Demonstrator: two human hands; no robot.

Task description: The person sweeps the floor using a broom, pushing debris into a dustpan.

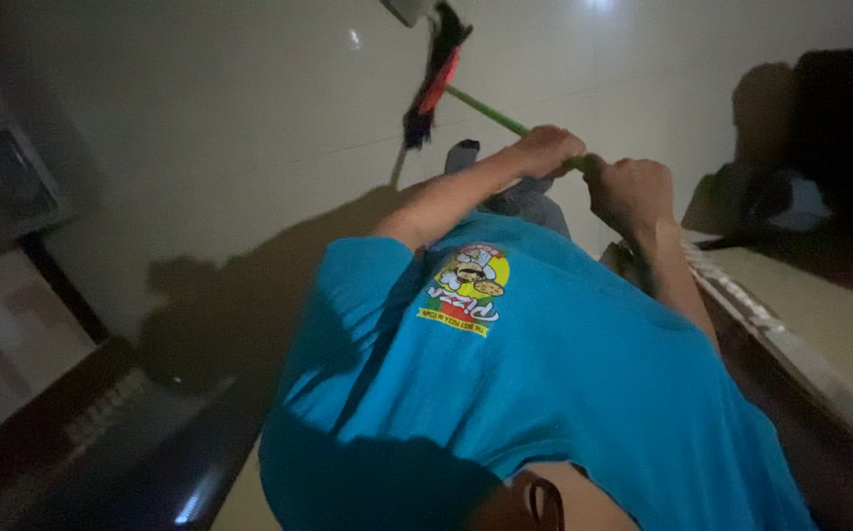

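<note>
Both of my hands grip one broom. My left hand (545,147) is closed around the thin green handle (490,110), on the side closer to the broom head. Just behind it, my right hand (633,189) clasps the handle's near end. The broom head (434,77), with dark bristles and a red band, rests on the pale floor (230,128) ahead of me. Below my hands I see my blue T-shirt (564,393) with a printed picture on the chest, grey trousers and one foot (463,154) in a grey sock.
A bed or mattress edge with a ribbed trim (781,329) runs along the right. Dark low furniture (102,423) stands at the lower left, with a shelf unit (3,187) above it. A dark bulky object (840,128) sits at the upper right. The room is dim.
</note>
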